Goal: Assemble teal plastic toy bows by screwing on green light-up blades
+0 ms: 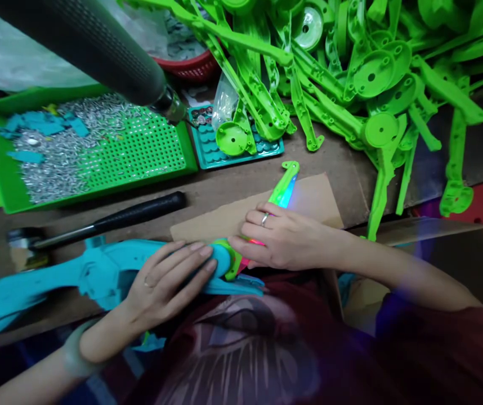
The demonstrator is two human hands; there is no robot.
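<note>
My left hand (169,281), with a ring and a wrist bangle, is closed over the front end of a long blue plastic toy body (106,270), which points off to the left. A green plastic handle piece (284,183) with a hooked tip is in my right hand (281,236). Its fingers curl around the middle of it. Blue, green and red light glows along the piece on both sides of the fingers. The green piece's lower end (232,261) meets the blue body beside my left fingertips; the joint itself is partly hidden. A flat blue part (235,286) juts out underneath.
A brown cardboard sheet (208,216) lies beyond my hands. Left are a hammer (127,216) and a green tray (140,177) of screws. A dark power screwdriver (127,56) hangs overhead. Green plastic parts (376,79) pile up behind a teal tray (210,160). An open carton (456,259) stands right.
</note>
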